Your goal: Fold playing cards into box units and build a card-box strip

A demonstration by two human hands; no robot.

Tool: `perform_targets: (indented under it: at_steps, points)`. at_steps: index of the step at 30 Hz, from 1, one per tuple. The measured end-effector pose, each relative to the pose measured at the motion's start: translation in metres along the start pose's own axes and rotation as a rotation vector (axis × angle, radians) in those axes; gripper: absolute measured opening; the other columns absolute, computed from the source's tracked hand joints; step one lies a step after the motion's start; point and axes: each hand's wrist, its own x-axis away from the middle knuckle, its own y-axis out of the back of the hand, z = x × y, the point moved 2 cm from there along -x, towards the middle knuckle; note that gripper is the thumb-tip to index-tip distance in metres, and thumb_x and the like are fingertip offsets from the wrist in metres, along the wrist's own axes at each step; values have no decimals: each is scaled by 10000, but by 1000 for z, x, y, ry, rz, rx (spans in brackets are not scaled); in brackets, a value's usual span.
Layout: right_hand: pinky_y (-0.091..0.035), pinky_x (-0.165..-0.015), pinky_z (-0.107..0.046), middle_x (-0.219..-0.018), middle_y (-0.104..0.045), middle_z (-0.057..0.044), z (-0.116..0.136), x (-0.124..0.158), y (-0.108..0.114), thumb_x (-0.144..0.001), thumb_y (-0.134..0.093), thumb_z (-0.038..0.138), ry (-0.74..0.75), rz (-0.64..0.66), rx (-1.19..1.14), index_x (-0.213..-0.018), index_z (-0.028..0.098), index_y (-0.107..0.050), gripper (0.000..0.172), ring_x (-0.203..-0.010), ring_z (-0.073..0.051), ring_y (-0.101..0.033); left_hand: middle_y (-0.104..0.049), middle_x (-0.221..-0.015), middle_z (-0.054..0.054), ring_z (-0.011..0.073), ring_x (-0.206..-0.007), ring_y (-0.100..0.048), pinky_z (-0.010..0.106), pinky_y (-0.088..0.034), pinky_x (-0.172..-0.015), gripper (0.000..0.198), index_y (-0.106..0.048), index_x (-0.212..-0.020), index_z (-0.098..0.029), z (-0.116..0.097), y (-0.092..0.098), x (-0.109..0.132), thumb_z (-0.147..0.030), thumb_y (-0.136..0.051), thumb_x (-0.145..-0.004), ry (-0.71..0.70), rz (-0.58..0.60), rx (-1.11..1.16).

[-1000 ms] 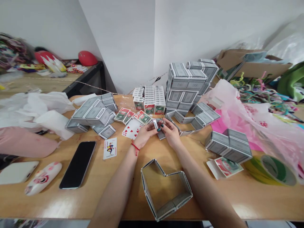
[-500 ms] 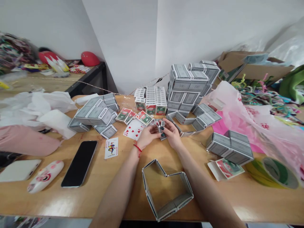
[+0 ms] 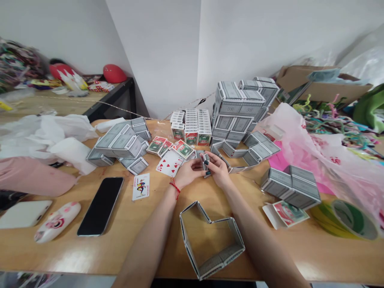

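Note:
My left hand (image 3: pixel 189 173) and my right hand (image 3: pixel 218 170) meet at the middle of the table, both closed on one small folded playing card (image 3: pixel 206 159). Fingers cover much of that card. Between my forearms lies a heart-shaped frame of folded cards (image 3: pixel 222 256). Face-up heart cards (image 3: pixel 169 163) lie just left of my left hand, with card boxes (image 3: pixel 183 149) beside and on them. Behind my right hand sits another open frame of folded cards (image 3: pixel 237 153). A joker card (image 3: pixel 141 187) rests farther left.
A tall stack of folded-card blocks (image 3: pixel 237 104) stands at the back, beside rows of card boxes (image 3: pixel 191 124). More card blocks (image 3: pixel 120 140) lie left, others (image 3: pixel 291 186) right. A phone (image 3: pixel 101 206), green tape roll (image 3: pixel 345 218) and pink plastic bag (image 3: pixel 318 144) are around.
The folded card has turned slightly between my fingers, and both hands have shifted a little. Everything else on the table stays in place.

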Motion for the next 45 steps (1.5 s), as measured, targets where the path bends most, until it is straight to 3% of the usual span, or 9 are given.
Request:
perform_targets:
  at_steps: [9, 17, 24, 30, 37, 45]
  points:
    - [-455, -841, -328, -1087, -634, -30, 7, 4, -3, -608, -720, 318, 7, -16, -141, -984, 245, -629, 394, -959, -196, -596, -633, -997, 89, 196, -902, -594, 410, -442, -886, 497, -580, -1040, -140, 1, 1, -2, -193, -747, -574, 12, 43, -68]
    - [-428, -890, -370, -1144, -604, -29, 15, 8, -8, -628, -682, 379, 0, 78, -30, -1048, 256, -619, 442, -1062, -241, -538, -634, -996, 77, 189, -885, -598, 399, -453, -867, 490, -579, -1047, -169, 2, 1, -2, -207, -736, -584, -6, 53, -148]
    - [-389, -941, -390, -1201, -564, -13, 18, 9, -8, -636, -656, 399, 45, 103, 8, -968, 257, -655, 361, -1104, -256, -499, -641, -981, 71, 200, -872, -609, 391, -481, -828, 482, -583, -1041, -188, 4, -3, 0, -205, -732, -583, -42, -7, -169]
    - [-403, -910, -381, -1096, -621, -26, 9, 7, -3, -623, -678, 402, 20, 155, 35, -1064, 254, -614, 470, -1017, -236, -552, -658, -933, 44, 198, -859, -607, 375, -465, -842, 456, -611, -1009, -212, 5, -2, 3, -221, -732, -570, -73, -80, -260]
    - [-407, -905, -371, -1063, -635, -20, 4, 5, 0, -622, -679, 402, 23, 113, 93, -1073, 255, -608, 479, -994, -227, -560, -617, -997, 43, 186, -866, -587, 330, -460, -829, 431, -609, -1022, -227, -3, -4, 8, -265, -709, -604, -162, -147, -435]
    - [-376, -969, -377, -1199, -567, -2, 6, 7, -7, -721, -570, 447, 48, 99, 49, -1147, 275, -559, 459, -1129, -220, -490, -531, -1080, 75, 210, -952, -540, 349, -458, -853, 436, -588, -1063, -217, -5, -6, 6, -305, -680, -646, -242, -186, -616]
